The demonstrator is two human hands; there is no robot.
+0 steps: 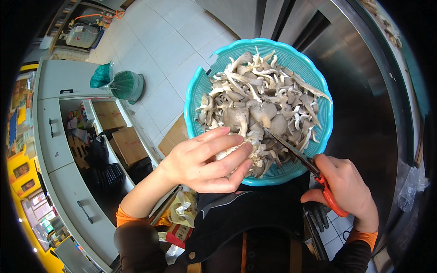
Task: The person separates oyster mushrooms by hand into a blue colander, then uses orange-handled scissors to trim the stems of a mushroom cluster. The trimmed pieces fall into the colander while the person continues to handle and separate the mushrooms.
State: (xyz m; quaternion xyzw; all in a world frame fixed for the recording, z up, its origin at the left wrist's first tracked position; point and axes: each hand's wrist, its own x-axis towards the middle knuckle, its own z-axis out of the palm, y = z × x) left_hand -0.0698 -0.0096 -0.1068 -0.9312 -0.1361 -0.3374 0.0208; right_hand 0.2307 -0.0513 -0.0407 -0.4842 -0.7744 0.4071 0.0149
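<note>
A turquoise plastic colander (326,78) with a scalloped, partly broken rim sits before me, over my lap. It holds a heap of grey oyster mushrooms (269,82), many of them loose pieces. My left hand (211,160) grips a clump of oyster mushrooms (254,145) by its pale base, at the colander's near left side. In my right hand (344,187) are red-handled scissors (290,146). Their blades point up and left, with the tips at the stem of a mushroom cap beside the clump. The fingers partly hide the clump's base.
At left stands a grey cabinet (68,78) with open compartments holding wooden boards (129,145). A tied green bag (126,85) rests on the tiled floor (174,47) near flat cardboard (175,134). A dark, shiny metal panel (358,102) rises close on the right. Plastic packaging (182,208) lies below my left forearm.
</note>
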